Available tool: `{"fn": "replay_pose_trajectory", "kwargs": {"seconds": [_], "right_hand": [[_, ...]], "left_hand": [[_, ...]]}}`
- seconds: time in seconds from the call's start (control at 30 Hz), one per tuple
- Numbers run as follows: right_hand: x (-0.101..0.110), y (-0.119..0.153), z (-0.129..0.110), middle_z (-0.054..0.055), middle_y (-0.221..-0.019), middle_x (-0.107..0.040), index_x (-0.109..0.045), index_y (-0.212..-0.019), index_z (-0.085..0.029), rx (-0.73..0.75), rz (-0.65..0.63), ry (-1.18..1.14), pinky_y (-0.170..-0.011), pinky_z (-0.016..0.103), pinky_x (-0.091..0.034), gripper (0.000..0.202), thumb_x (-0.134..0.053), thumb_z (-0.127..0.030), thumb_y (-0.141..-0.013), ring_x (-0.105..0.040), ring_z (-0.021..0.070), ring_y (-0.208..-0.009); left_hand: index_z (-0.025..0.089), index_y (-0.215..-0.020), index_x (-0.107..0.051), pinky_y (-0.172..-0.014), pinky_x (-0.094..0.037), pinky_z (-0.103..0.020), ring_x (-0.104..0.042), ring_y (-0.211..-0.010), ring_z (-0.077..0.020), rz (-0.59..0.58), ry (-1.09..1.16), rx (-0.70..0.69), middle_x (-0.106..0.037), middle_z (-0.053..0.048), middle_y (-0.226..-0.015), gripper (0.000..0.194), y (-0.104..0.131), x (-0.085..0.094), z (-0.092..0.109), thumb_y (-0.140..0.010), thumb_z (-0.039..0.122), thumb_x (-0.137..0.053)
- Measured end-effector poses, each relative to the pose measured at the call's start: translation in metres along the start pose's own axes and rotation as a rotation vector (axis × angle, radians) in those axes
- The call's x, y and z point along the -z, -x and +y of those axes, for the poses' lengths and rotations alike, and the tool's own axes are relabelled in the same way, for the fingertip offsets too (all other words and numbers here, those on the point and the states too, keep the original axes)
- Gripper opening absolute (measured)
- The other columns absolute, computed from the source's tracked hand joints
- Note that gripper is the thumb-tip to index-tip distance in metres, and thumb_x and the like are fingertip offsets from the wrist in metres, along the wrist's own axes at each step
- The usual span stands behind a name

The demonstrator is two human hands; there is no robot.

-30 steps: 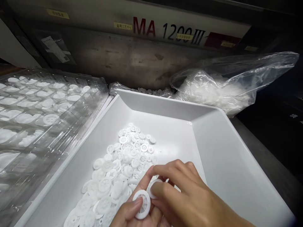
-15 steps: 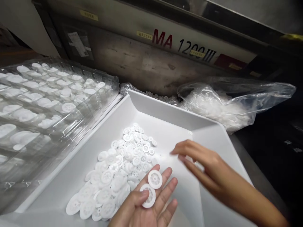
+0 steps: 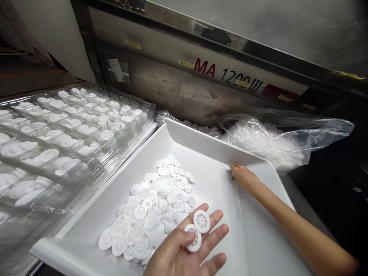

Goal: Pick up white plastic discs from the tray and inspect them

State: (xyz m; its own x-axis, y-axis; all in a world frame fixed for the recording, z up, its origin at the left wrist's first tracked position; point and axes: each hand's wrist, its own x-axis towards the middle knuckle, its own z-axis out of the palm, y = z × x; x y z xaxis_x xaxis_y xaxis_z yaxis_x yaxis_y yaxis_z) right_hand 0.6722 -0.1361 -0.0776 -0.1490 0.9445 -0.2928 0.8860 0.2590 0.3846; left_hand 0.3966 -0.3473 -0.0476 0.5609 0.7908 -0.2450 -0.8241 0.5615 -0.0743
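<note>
My left hand (image 3: 186, 249) lies palm up over the near part of a white plastic tray (image 3: 207, 143). Two white spoked plastic discs (image 3: 198, 230) rest on its fingers, the thumb pressing on the nearer one. A heap of the same white discs (image 3: 155, 207) lies on the tray floor just left of that hand. My right hand (image 3: 244, 178) reaches to the tray's far right corner, its fingertips touching the tray floor near the wall; whether it holds a small piece I cannot tell.
Clear blister trays (image 3: 66, 130) with white discs in their pockets are stacked to the left. A clear plastic bag (image 3: 276, 138) of white scraps lies behind the tray's right side. A grey machine front marked MA 1200 III (image 3: 227, 74) runs along the back.
My right hand left my left palm and moved away to the tray's far right corner. My left hand stayed open with the two discs. The view tilted upward.
</note>
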Motion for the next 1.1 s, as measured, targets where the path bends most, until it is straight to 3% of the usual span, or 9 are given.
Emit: {"fn": "replay_pose_trajectory", "kwargs": {"seconds": [0.2, 0.3, 0.47, 0.63, 0.77, 0.83, 0.87, 0.93, 1.1], "right_hand": [[0.007, 0.022, -0.007, 0.006, -0.108, -0.061, -0.059, -0.115, -0.015, 0.056, -0.003, -0.031, -0.076, 0.035, -0.056, 0.024, -0.062, -0.032, -0.098, -0.063, 0.0182, -0.089], [0.004, 0.027, -0.01, 0.007, -0.112, -0.061, -0.059, -0.115, -0.015, 0.055, -0.036, -0.04, -0.08, 0.038, -0.056, 0.024, -0.063, -0.031, -0.097, -0.063, 0.0205, -0.096], [-0.006, 0.025, -0.008, 0.005, -0.104, -0.062, -0.061, -0.108, -0.015, 0.041, -0.122, -0.128, -0.078, 0.036, -0.056, 0.021, -0.064, -0.032, -0.096, -0.063, 0.0184, -0.089], [-0.003, 0.033, -0.004, 0.003, -0.097, -0.061, -0.061, -0.102, -0.015, 0.071, -0.052, -0.351, -0.073, 0.033, -0.055, 0.019, -0.064, -0.033, -0.096, -0.061, 0.0161, -0.081], [0.025, 0.067, -0.02, -0.003, -0.079, -0.054, -0.057, -0.103, -0.017, 0.179, 0.064, -0.738, -0.06, 0.027, -0.05, 0.02, -0.061, -0.036, -0.097, -0.053, 0.0115, -0.063], [0.041, 0.094, -0.034, -0.002, -0.085, -0.055, -0.051, -0.112, -0.021, 0.29, 0.115, -0.979, -0.06, 0.027, -0.051, 0.026, -0.057, -0.042, -0.098, -0.053, 0.0114, -0.064], [0.048, 0.109, -0.041, 0.0, -0.102, -0.056, -0.047, -0.118, -0.026, 0.338, 0.139, -1.086, -0.065, 0.026, -0.053, 0.029, -0.057, -0.045, -0.098, -0.055, 0.0109, -0.07], [0.057, 0.134, -0.055, 0.001, -0.114, -0.054, -0.043, -0.125, -0.035, 0.408, 0.158, -1.235, -0.073, 0.025, -0.056, 0.031, -0.057, -0.044, -0.098, -0.058, 0.0115, -0.08], [0.056, 0.162, -0.077, -0.002, -0.109, -0.058, -0.053, -0.115, -0.039, 0.507, 0.15, -1.351, -0.084, 0.024, -0.056, 0.019, -0.056, -0.028, -0.099, -0.06, 0.0105, -0.081]], "left_hand": [[0.013, -0.121, -0.066, -0.099, -0.049, -0.034, -0.054, -0.13, -0.0255, 0.015, 0.054, -0.023, -0.056, -0.012, -0.138, 0.038, 0.003, -0.004, 0.001, -0.083, 0.012, -0.061], [0.012, -0.122, -0.065, -0.099, -0.049, -0.034, -0.055, -0.129, -0.0253, 0.019, 0.059, -0.025, -0.055, -0.012, -0.139, 0.038, 0.005, -0.007, 0.001, -0.085, 0.011, -0.058], [0.012, -0.123, -0.064, -0.097, -0.049, -0.034, -0.054, -0.13, -0.0258, 0.012, 0.062, -0.015, -0.055, -0.012, -0.14, 0.038, 0.006, -0.008, 0.002, -0.086, 0.012, -0.056], [0.012, -0.123, -0.064, -0.097, -0.049, -0.034, -0.055, -0.129, -0.0255, 0.018, 0.055, -0.043, -0.055, -0.012, -0.139, 0.039, 0.005, -0.007, 0.003, -0.086, 0.011, -0.053], [0.016, -0.123, -0.065, -0.104, -0.04, -0.032, -0.052, -0.131, -0.021, 0.056, -0.007, -0.094, -0.057, -0.011, -0.14, 0.045, 0.004, -0.006, 0.003, -0.095, 0.012, -0.03], [0.018, -0.121, -0.066, -0.107, -0.036, -0.031, -0.052, -0.131, -0.0194, 0.075, -0.017, -0.11, -0.058, -0.01, -0.138, 0.049, 0.003, -0.006, 0.002, -0.096, 0.012, -0.024], [0.019, -0.121, -0.067, -0.107, -0.036, -0.031, -0.053, -0.131, -0.0193, 0.077, -0.016, -0.113, -0.058, -0.01, -0.138, 0.049, 0.002, -0.007, 0.002, -0.096, 0.011, -0.026], [0.019, -0.121, -0.067, -0.107, -0.037, -0.03, -0.054, -0.13, -0.0201, 0.063, -0.015, -0.107, -0.059, -0.01, -0.137, 0.044, 0.002, -0.008, 0.001, -0.093, 0.011, -0.034], [0.017, -0.122, -0.067, -0.109, -0.04, -0.031, -0.053, -0.131, -0.024, 0.029, 0.032, -0.082, -0.062, -0.01, -0.133, 0.041, 0.002, -0.009, -0.004, -0.09, 0.012, -0.042]]}}
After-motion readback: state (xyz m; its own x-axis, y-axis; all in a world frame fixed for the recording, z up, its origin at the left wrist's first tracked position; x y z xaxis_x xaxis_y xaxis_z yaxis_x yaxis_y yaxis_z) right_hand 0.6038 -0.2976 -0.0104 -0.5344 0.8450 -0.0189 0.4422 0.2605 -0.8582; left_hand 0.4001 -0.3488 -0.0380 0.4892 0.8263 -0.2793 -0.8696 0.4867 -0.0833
